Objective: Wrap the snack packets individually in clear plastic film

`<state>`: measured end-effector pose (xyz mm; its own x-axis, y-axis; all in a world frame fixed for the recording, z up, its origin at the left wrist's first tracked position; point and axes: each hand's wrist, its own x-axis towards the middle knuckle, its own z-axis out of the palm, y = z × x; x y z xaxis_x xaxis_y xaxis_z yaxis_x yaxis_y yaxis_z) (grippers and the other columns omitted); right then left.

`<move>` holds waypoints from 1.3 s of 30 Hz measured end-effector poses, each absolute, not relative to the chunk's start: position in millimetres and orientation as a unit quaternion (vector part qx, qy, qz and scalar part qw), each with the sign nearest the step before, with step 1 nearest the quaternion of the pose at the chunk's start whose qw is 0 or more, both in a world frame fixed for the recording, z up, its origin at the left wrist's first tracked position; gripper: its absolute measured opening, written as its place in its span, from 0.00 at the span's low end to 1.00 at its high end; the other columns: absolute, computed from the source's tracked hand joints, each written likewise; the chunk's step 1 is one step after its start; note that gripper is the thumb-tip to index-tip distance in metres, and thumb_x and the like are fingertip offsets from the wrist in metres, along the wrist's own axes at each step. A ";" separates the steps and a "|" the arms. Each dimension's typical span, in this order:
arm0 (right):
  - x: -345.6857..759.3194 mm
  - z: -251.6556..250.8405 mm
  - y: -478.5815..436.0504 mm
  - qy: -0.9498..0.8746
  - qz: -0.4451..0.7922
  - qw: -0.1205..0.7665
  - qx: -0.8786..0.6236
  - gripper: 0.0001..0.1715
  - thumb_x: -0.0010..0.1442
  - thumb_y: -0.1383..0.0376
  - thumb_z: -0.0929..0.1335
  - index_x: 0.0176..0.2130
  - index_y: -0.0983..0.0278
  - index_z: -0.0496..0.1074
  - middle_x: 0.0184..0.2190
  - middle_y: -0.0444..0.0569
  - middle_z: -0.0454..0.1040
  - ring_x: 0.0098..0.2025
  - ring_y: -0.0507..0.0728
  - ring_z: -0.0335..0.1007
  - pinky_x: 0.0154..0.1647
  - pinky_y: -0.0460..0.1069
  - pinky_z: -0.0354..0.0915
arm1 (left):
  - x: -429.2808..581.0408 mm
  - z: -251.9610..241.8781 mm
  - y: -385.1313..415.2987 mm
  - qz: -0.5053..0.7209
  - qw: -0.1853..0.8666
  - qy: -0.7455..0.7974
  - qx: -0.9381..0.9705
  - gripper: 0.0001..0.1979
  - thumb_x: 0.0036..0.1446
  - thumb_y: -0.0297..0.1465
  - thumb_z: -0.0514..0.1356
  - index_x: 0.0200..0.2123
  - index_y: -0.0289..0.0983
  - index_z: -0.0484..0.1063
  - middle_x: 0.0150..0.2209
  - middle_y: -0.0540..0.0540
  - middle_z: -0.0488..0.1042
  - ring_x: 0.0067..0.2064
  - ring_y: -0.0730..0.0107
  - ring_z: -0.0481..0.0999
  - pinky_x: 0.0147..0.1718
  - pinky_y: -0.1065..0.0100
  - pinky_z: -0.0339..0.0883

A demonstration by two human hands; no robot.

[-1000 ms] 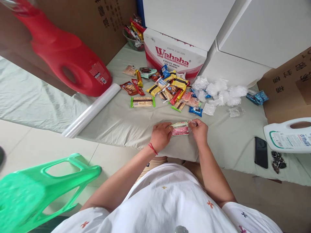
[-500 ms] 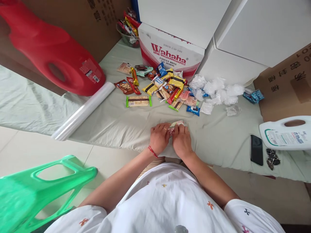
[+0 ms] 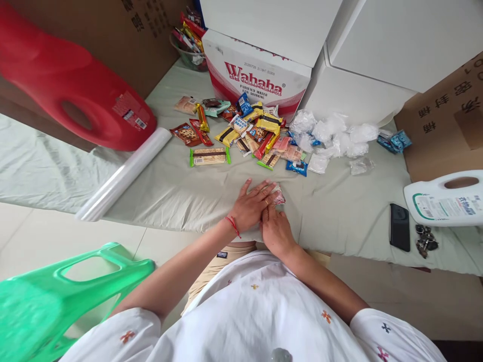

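A small pink-and-white snack packet (image 3: 278,194) lies on the cloth right in front of me, mostly covered by my hands. My left hand (image 3: 251,206) is laid over it, palm down, with the fingers stretched out and the thumb apart. Close against it, my right hand (image 3: 278,230) has its fingers bent together at the packet's near edge; the left fingers partly cover their tips. Beyond my hands lies a pile of wrapped snacks (image 3: 268,123), with a green-ended wafer bar (image 3: 210,156) at its left. Crumpled clear-plastic bundles (image 3: 337,136) sit to the right of the pile.
A clear film roll (image 3: 124,173) and a red jug (image 3: 86,95) are at left. Behind stand a Wahaha carton (image 3: 260,75) and a snack bowl (image 3: 186,55). At right are a phone (image 3: 400,227), keys (image 3: 426,241) and a white bottle (image 3: 449,198). A green stool (image 3: 75,296) is lower left.
My left hand has shifted right over the packet, its fingers straightening from a bent grip. My right hand has drawn down slightly towards me. The view has shifted a little.
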<state>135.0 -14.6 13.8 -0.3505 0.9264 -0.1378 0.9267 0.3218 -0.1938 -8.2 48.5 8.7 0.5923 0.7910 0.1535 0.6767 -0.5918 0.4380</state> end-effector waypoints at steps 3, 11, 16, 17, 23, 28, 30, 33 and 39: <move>150.3 16.2 -14.7 0.819 -0.161 -0.030 0.550 0.36 0.70 0.63 0.61 0.72 0.74 0.56 0.73 0.70 0.52 0.59 0.72 0.72 0.52 0.62 0.72 | -6.6 10.2 54.4 0.133 0.209 0.421 0.873 0.32 0.64 0.26 0.52 0.71 0.43 0.61 0.71 0.41 0.63 0.71 0.53 0.62 0.71 0.37 0.39; 212.4 38.1 29.9 0.800 -0.139 -0.228 0.537 0.25 0.74 0.61 0.59 0.64 0.62 0.71 0.62 0.56 0.73 0.65 0.64 0.64 0.67 0.63 0.61 | -6.0 -1.1 51.8 0.164 0.219 0.429 0.861 0.36 0.63 0.21 0.48 0.74 0.36 0.50 0.70 0.35 0.64 0.72 0.57 0.63 0.72 0.40 0.41; 197.7 13.7 46.4 0.883 -0.093 -0.075 0.454 0.43 0.71 0.53 0.64 0.73 0.76 0.55 0.74 0.66 0.53 0.76 0.70 0.42 0.74 0.67 0.46 | -3.1 -8.2 57.7 0.237 0.284 0.464 0.805 0.44 0.61 0.21 0.50 0.76 0.33 0.33 0.66 0.34 0.71 0.70 0.56 0.66 0.70 0.40 0.47; 194.4 9.0 46.2 0.887 -0.082 -0.064 0.449 0.44 0.71 0.53 0.63 0.73 0.77 0.53 0.75 0.67 0.50 0.77 0.70 0.40 0.75 0.68 0.45 | -4.1 -9.6 60.9 0.253 0.316 0.473 0.783 0.46 0.60 0.21 0.51 0.76 0.34 0.31 0.65 0.35 0.72 0.69 0.56 0.67 0.69 0.42 0.52; 185.5 6.8 44.9 0.910 -0.045 -0.036 0.411 0.40 0.74 0.53 0.59 0.72 0.76 0.56 0.74 0.69 0.52 0.76 0.72 0.43 0.75 0.71 0.38 | -18.7 -16.0 82.1 0.312 0.432 0.500 0.682 0.46 0.56 0.30 0.62 0.75 0.39 0.45 0.60 0.37 0.73 0.51 0.60 0.80 0.54 0.55 0.73; 168.9 10.9 45.5 0.891 -0.048 -0.038 0.449 0.46 0.71 0.49 0.62 0.71 0.82 0.57 0.69 0.74 0.59 0.73 0.74 0.48 0.74 0.71 0.39 | -10.3 -17.4 79.3 0.288 0.303 0.514 0.749 0.21 0.66 0.29 0.53 0.60 0.34 0.69 0.54 0.36 0.74 0.53 0.57 0.75 0.57 0.52 0.69; 166.5 11.5 46.6 0.887 -0.058 -0.040 0.456 0.47 0.70 0.48 0.62 0.70 0.83 0.57 0.70 0.74 0.59 0.72 0.75 0.49 0.74 0.72 0.38 | -3.0 -17.0 74.4 0.270 0.243 0.539 0.760 0.19 0.67 0.26 0.48 0.57 0.34 0.72 0.52 0.36 0.75 0.54 0.54 0.73 0.58 0.51 0.68; 170.4 13.2 50.6 0.890 -0.107 -0.054 0.439 0.51 0.69 0.44 0.62 0.71 0.81 0.56 0.71 0.71 0.56 0.74 0.74 0.46 0.75 0.71 0.38 | 3.6 -16.3 69.4 0.253 0.204 0.558 0.764 0.19 0.69 0.27 0.48 0.56 0.33 0.72 0.50 0.35 0.75 0.52 0.54 0.73 0.57 0.52 0.67; 168.9 9.5 53.4 0.859 -0.151 -0.103 0.479 0.37 0.75 0.50 0.55 0.71 0.70 0.61 0.70 0.62 0.63 0.72 0.67 0.50 0.74 0.67 0.44 | 2.1 -19.1 67.3 0.269 0.203 0.567 0.752 0.16 0.69 0.28 0.48 0.51 0.36 0.74 0.47 0.37 0.75 0.50 0.53 0.72 0.54 0.52 0.68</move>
<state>168.9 53.4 9.5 -0.5203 0.8533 0.0323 0.7915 0.4961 -0.3570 2.1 67.3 -19.1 0.2123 0.9617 0.1735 0.7432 -0.2742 0.6104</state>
